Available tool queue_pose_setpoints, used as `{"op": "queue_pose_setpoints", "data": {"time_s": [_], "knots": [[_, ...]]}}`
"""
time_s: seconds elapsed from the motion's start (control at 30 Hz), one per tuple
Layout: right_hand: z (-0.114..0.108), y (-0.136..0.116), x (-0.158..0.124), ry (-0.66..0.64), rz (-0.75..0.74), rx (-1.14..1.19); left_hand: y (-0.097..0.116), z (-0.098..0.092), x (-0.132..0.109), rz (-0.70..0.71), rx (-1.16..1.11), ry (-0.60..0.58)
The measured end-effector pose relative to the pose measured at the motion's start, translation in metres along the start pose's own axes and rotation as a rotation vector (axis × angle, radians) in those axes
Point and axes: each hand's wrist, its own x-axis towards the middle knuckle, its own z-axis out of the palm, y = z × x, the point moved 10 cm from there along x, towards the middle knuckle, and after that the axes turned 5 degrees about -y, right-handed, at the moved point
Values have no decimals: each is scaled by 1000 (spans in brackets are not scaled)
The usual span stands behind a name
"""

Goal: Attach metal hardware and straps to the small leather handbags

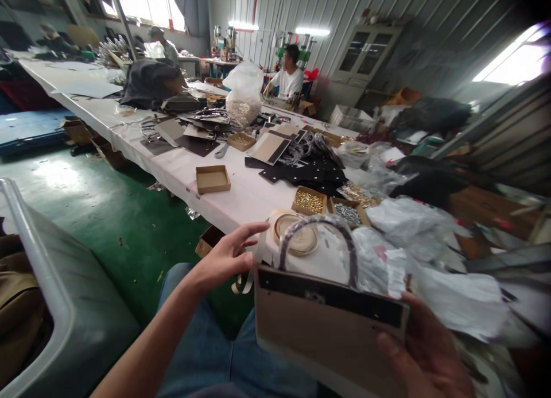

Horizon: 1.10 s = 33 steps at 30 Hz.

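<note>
A handbag panel (327,329) in beige, with a black strip along its top edge, is held upright over my lap. A curved, plastic-wrapped handle (317,221) rises from its top. My right hand (430,352) is closed on the panel's right side, thumb on the near face. My left hand (230,251) is by the top left corner, thumb and forefinger spread apart; whether the thumb touches the corner I cannot tell. Behind the handle lies a roll of cream tape (297,234) on the table.
On the white-covered table (172,174) are a cardboard tray (213,180), boxes of gold rivets (309,201) and silver hardware (345,212), black panels (301,171) and crumpled plastic bags (413,225). A grey bin (64,294) stands at my left. Another person (287,76) sits across the table.
</note>
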Motion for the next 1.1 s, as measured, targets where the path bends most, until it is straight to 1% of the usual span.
{"op": "queue_pose_setpoints", "data": {"time_s": [0.07, 0.13, 0.17, 0.2, 0.23, 0.33, 0.4, 0.47, 0.53, 0.6, 0.67, 0.7, 0.77, 0.87, 1.0, 1.1], "knots": [[8, 27, 11, -111, 129, 69, -1, 18, 3, -52, -6, -227], [19, 51, 22, -192, 226, 153, -11, 38, 0, -137, -7, -396], [25, 60, 27, -218, 258, 195, -18, 46, -2, -192, -9, -455], [31, 67, 32, -238, 279, 231, -26, 51, -5, -246, -3, -490], [35, 71, 37, -248, 286, 260, -34, 53, -6, -289, 15, -494], [47, 72, 58, -257, 262, 288, -50, 45, 0, -339, 110, -398], [56, 67, 76, -289, 232, 272, -57, 36, 12, -334, 152, -315], [67, 63, 98, -333, 181, 231, -65, 27, 30, -321, 185, -228], [78, 60, 122, -364, 114, 182, -78, 11, 52, -330, 235, -110], [90, 61, 148, -384, 52, 161, -93, -10, 74, -344, 321, 19], [102, 65, 173, -391, 8, 171, -105, -25, 94, -333, 425, 110], [107, 68, 185, -389, -8, 174, -111, -29, 103, -332, 465, 122], [115, 74, 206, -373, -25, 164, -124, -32, 118, -359, 506, 108], [122, 85, 229, -350, -7, 131, -145, -35, 133, -454, 539, 89], [125, 99, 247, -294, -6, 9, -168, -43, 144, -597, 618, 75], [125, 111, 255, -240, -21, -95, -177, -48, 150, -683, 726, 70]]}}
